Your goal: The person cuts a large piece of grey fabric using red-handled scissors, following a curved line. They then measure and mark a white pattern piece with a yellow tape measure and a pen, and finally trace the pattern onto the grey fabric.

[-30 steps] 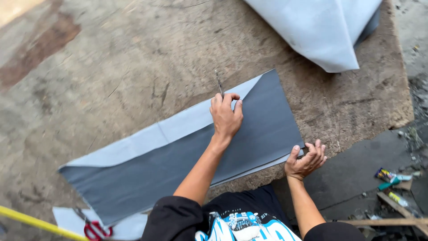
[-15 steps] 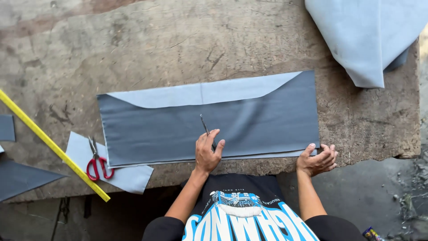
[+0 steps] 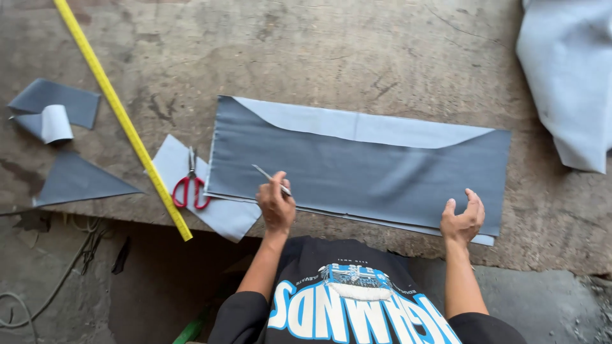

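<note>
A long grey fabric piece (image 3: 382, 172) lies flat on the worn wooden table (image 3: 319, 57), its far edge folded over to show a pale lining. My left hand (image 3: 275, 205) rests on the fabric's near left part and grips a thin white marking stick (image 3: 266, 174) that points away to the left. My right hand (image 3: 463, 220) sits at the fabric's near right edge, fingers curled and apart, pressing the cloth against the table edge.
Red-handled scissors (image 3: 190, 183) lie on a pale fabric scrap (image 3: 220, 213) left of the piece. A yellow measuring stick (image 3: 121, 114) runs diagonally. Grey offcuts (image 3: 70, 181) lie at far left. A pale fabric bundle (image 3: 567, 83) sits at right. The floor and cables are below.
My left hand has drawn back from the middle of the fabric to its near edge and moved left. The view has shifted left, bringing scissors, measuring stick and offcuts into sight.
</note>
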